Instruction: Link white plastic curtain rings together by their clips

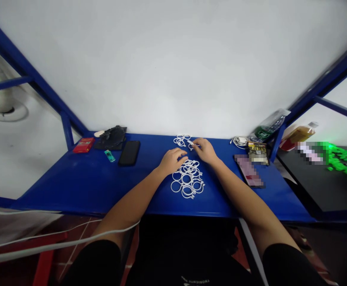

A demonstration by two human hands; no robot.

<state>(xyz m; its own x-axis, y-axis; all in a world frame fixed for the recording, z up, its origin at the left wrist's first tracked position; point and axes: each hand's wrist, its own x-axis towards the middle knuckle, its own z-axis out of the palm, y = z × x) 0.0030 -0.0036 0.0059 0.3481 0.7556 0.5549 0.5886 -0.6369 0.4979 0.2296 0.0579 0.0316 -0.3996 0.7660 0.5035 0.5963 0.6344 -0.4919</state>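
A pile of white plastic rings with small tabs [187,178] lies on the blue table [102,186] in front of me. My left hand [172,160] is at the far left edge of this pile, its thumb and fingers apart and nothing visible between them. Farther back and to the right, my right hand [205,150] pinches a white ring [190,146] between thumb and fingers. Just left of that ring, against the back of the table, is a smaller group of the same rings [179,141].
To the left lie a black phone [129,153], a teal packet [109,155], a red box [84,145] and a crumpled black bag [111,138]. On the right are a white cable [239,142], a dark pouch [258,152], a pinkish phone-shaped object [249,171] and a plastic bottle [270,125].
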